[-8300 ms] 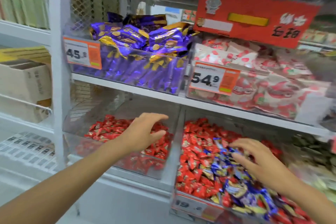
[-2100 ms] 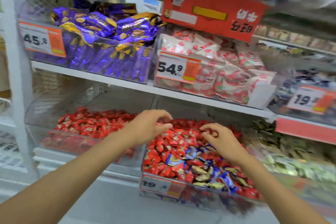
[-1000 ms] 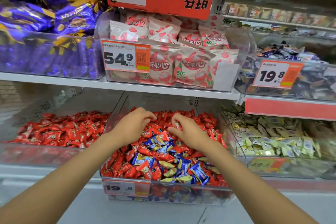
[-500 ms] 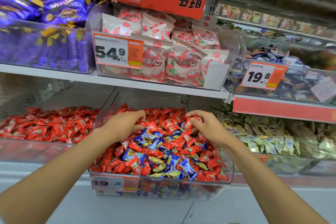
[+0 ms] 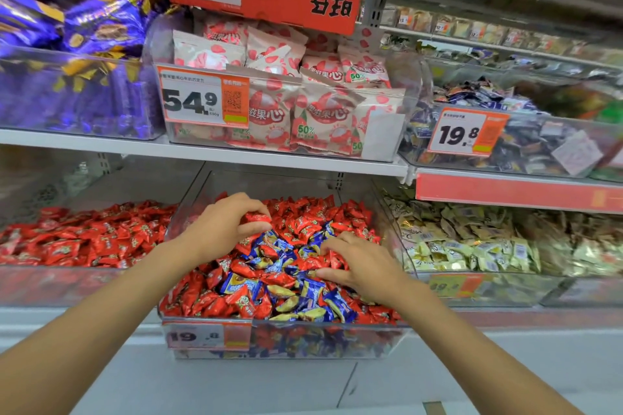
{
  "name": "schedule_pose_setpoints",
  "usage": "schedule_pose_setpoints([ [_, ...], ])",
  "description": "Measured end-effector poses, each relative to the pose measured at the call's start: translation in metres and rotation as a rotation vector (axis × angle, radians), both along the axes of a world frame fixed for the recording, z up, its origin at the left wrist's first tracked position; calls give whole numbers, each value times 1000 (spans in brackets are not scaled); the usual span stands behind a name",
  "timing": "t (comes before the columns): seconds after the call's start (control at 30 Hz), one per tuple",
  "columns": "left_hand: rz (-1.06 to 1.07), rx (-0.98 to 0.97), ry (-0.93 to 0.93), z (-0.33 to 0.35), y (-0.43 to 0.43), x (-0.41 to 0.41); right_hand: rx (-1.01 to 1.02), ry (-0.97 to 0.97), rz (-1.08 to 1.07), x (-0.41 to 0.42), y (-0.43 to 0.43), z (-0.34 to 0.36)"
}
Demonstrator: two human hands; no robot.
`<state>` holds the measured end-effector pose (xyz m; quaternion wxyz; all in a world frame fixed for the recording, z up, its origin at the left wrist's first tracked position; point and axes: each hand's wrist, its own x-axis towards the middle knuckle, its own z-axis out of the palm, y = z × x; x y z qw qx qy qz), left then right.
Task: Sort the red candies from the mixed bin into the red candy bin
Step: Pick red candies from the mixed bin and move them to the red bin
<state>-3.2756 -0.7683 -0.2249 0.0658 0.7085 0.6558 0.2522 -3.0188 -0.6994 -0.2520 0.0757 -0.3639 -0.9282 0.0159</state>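
A red candy (image 5: 257, 217) is pinched between the thumb and curled fingertips of the left hand (image 5: 222, 227), held just above the heap in the clear mixed bin (image 5: 286, 333), which is filled with red, blue and yellow wrapped sweets. In the same bin, nearer its right wall, the right hand (image 5: 359, 263) lies palm-down on the pile, fingers spread and loose, grasping nothing. Directly left of the mixed bin sits the red candy bin (image 5: 50, 280), holding only red wrappers; directly right of it is a bin of pale gold candies (image 5: 472, 242).
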Motion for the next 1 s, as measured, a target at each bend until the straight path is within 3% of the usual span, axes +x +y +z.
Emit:
schedule_pose_setpoints([
  [0.2,-7,58,-42,3,-3,9,-299,351,-2,6,8,10],
  [0.37,-66,8,10,-4,1,17,-381,503,-25,13,14,27],
  [0.53,-104,-149,107,-14,0,18,-345,474,-49,5,9,27],
  [0.67,-96,-225,272,-18,1,16,-299,172,35,-12,6,16],
  [0.73,-91,-217,253,-19,2,15,-276,85,45,-18,7,11],
  [0.87,-110,-151,124,-20,3,14,-285,136,35,-17,10,7],
  [1.0,-99,-23,-3,-18,2,12,-330,329,-25,-8,11,9],
])
